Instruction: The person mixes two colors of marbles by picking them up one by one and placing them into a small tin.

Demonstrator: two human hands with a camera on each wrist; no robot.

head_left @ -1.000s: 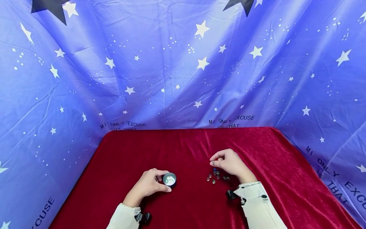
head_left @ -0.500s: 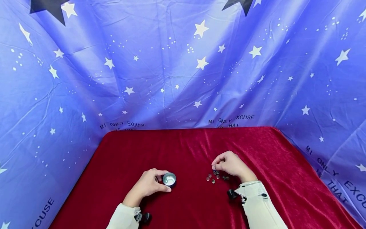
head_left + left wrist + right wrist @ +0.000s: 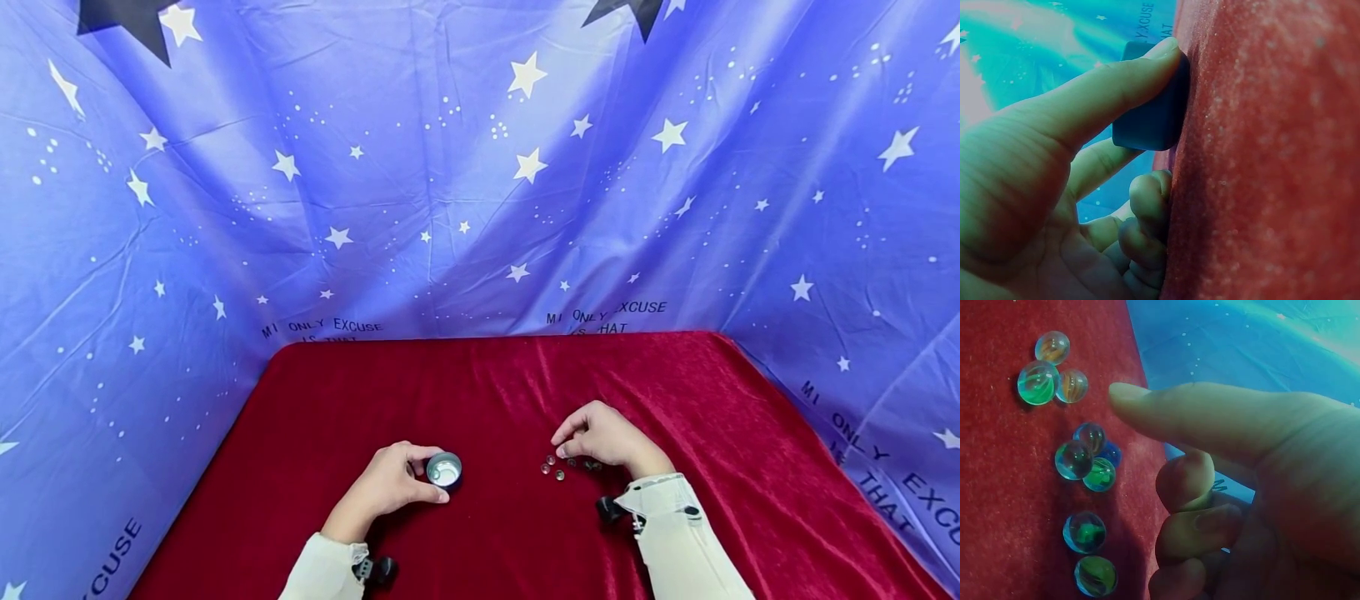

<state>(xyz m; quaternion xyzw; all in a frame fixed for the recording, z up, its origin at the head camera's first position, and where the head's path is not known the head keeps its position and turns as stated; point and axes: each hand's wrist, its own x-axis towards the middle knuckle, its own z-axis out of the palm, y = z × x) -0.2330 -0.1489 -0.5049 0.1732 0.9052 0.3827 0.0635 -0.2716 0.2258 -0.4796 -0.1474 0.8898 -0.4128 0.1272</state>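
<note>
My left hand grips a small round dark cup with a silvery inside, thumb on one side and fingers on the other. In the left wrist view the cup stands on the red cloth under my thumb. Something small and pale green shows inside it in the head view. My right hand hovers over several glass marbles, index finger and thumb apart. The right wrist view shows a green marble, a blue marble partly hidden behind others, and no marble in the fingers.
A red velvet cloth covers the table. Blue star-printed curtains hang behind it and along both sides. A black wrist camera sits at the right cuff, and another wrist camera at the left.
My right hand has come down and nearer over the marbles, covering some in the head view; its thumb and index finger have moved apart. The left hand and cup have stayed put.
</note>
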